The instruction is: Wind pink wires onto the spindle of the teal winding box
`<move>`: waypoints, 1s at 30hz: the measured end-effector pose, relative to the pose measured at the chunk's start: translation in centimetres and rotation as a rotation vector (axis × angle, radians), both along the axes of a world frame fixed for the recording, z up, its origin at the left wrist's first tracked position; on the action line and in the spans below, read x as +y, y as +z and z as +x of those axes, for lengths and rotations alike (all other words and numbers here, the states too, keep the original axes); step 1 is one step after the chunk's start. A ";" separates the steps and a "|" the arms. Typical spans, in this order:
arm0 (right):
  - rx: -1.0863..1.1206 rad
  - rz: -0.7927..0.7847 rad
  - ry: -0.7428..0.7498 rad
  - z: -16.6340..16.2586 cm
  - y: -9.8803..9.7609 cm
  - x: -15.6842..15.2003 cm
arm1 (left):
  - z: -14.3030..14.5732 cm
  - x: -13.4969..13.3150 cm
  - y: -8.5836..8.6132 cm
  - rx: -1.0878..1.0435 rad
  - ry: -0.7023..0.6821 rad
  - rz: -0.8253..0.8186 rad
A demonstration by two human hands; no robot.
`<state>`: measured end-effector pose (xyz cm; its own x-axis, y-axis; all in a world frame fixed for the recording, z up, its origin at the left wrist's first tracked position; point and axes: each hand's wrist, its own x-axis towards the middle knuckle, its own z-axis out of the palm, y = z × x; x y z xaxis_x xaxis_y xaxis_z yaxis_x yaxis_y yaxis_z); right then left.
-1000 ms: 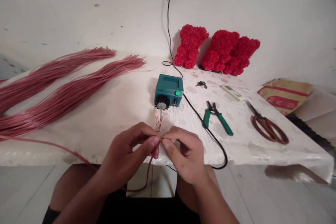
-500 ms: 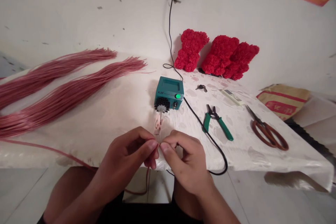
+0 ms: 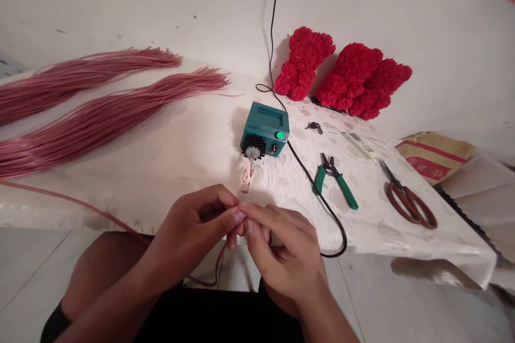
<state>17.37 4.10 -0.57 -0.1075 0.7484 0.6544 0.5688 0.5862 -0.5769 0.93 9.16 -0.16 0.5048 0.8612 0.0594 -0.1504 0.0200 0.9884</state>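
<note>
Well, what counts here is the thin red cord (image 3: pixel 219 262), which rises from a slack loop below the table's front edge to the point where the two hands meet, just over that edge. From the fingertips its long run drops and bends toward the person's left, passes out of sight behind the left forearm, then reappears across the tabletop and leads toward two long bundles of pinkish-red cords (image 3: pixel 104 110). That makes the left hand (image 3: pixel 193 222) the nearer one to the length, while the right hand (image 3: pixel 284 254) sits on the far side of the pinch. Both hands are closed, thumbs and fingers pressed together on the cord, though the fingers hide its end. Straight ahead of them, a teal box with a green light (image 3: pixel 263 131) carries a black bristled wheel (image 3: pixel 253 146), and a small copper-coloured clip (image 3: pixel 248 179) lies below it. To the right, on the white patterned table cover (image 3: pixel 386 238), are green-handled pliers (image 3: pixel 338 186), brown-handled scissors (image 3: pixel 410 206), a white remote (image 3: pixel 360 144) and keys (image 3: pixel 314 127). Red foam-rose bears (image 3: pixel 303 61) stand against the white wall (image 3: pixel 120 5), and a black cable (image 3: pixel 317 195) curves past the box to the table edge.
</note>
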 end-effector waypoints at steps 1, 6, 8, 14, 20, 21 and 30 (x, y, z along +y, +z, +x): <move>0.017 0.011 -0.019 0.0 -0.1 0.1 | 0.0 0.0 0.0 0.000 0.002 -0.008; 0.106 0.023 -0.012 0.2 -0.7 0.2 | 0.2 -0.1 0.5 0.017 -0.008 -0.072; 0.143 -0.004 -0.018 0.2 -0.9 0.2 | 0.1 -0.2 0.5 0.026 -0.014 -0.072; 0.189 -0.103 -0.069 0.3 -1.1 -0.2 | -0.3 -0.4 -0.1 0.048 -0.019 -0.053; 0.224 -0.213 -0.027 0.6 -1.1 -0.6 | -0.1 -0.5 -0.4 0.082 0.001 -0.030; 0.247 -0.229 -0.017 0.6 -1.1 -0.6 | 0.0 -0.5 -0.4 0.088 -0.002 -0.028; 0.326 -0.268 0.013 0.5 -1.5 -0.7 | 0.6 -0.8 -0.2 0.127 0.080 0.066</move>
<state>17.90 3.41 -2.09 0.0625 0.8966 0.4384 0.3242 0.3972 -0.8585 1.50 8.41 -0.35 0.4415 0.8955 0.0573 -0.0231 -0.0525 0.9984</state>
